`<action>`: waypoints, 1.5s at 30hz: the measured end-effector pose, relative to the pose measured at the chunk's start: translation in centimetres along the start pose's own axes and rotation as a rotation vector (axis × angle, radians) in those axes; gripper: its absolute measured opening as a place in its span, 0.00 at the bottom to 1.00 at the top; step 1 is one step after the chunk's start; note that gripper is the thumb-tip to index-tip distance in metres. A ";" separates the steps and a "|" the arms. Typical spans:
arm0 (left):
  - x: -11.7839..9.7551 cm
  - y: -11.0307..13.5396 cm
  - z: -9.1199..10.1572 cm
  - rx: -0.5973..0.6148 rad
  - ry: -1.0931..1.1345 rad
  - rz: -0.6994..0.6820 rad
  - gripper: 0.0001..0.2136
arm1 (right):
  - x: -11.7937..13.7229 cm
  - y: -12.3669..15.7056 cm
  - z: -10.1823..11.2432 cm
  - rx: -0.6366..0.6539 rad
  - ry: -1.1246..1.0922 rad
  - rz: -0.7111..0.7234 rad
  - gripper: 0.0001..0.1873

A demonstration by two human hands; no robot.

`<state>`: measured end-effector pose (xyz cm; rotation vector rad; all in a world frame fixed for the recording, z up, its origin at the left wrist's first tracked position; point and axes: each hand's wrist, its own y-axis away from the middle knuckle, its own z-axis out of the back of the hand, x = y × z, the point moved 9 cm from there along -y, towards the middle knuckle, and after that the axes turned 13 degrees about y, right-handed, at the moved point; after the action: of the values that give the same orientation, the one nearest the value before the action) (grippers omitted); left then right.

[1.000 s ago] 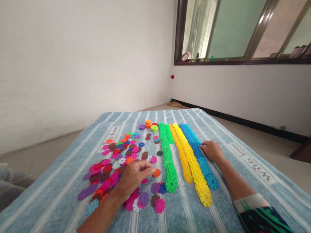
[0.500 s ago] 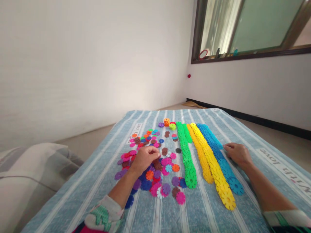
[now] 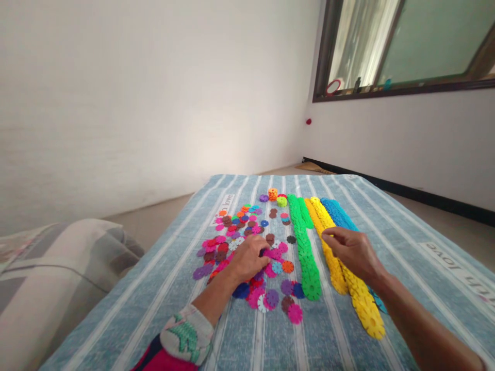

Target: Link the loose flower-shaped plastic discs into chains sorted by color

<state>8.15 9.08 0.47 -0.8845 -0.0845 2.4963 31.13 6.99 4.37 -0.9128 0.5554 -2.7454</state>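
My left hand [image 3: 249,259] rests over a loose pile of notched plastic discs [image 3: 271,298] in pink, purple, brown, blue, red, white and orange. Its thumb and forefinger are apart, with discs lying under and between them. Above the yellow rows of overlapping discs [image 3: 363,306] hovers my right hand [image 3: 350,250], fingers drawn together; whether a disc is in them is hidden. Left of the yellow rows lies a green row of discs [image 3: 309,273]. The blue row [image 3: 340,211] on the far side is partly covered by my right hand and forearm.
Small stacks of orange discs [image 3: 273,194], purple discs [image 3: 263,198] and yellow-green discs [image 3: 282,202] stand at the back. A single black disc [image 3: 291,239] lies beside the green row. Striped blue cloth [image 3: 154,304] covers the table. Draped fabric [image 3: 77,278] is at the left.
My right hand has moved left from beside the blue row to above the yellow rows. My left hand has shifted slightly over the pile, its fingers parting. The view has turned slightly left.
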 end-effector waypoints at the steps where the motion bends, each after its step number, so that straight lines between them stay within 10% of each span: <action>1: 0.2 0.0 0.2 -0.016 -0.005 0.011 0.04 | 2.4 0.8 -0.9 0.053 -0.025 0.088 0.18; 7: 1.9 -0.1 1.5 -0.160 0.042 0.092 0.04 | 12.6 8.1 -7.1 0.416 0.046 0.478 0.14; 16: 4.3 0.4 3.3 -0.290 0.160 0.207 0.08 | 13.2 14.8 -15.7 0.541 0.250 0.776 0.13; 27: 4.8 0.6 4.4 -0.422 -0.057 0.156 0.10 | 12.6 15.3 -17.0 0.542 0.285 0.749 0.12; 45: 4.2 0.8 3.4 -0.294 -0.213 0.200 0.04 | 12.2 14.8 -17.5 0.656 0.255 0.712 0.08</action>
<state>2.98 10.69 0.53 -0.7665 -0.4659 2.8071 11.80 -5.13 -8.07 -0.1524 -0.0247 -2.1434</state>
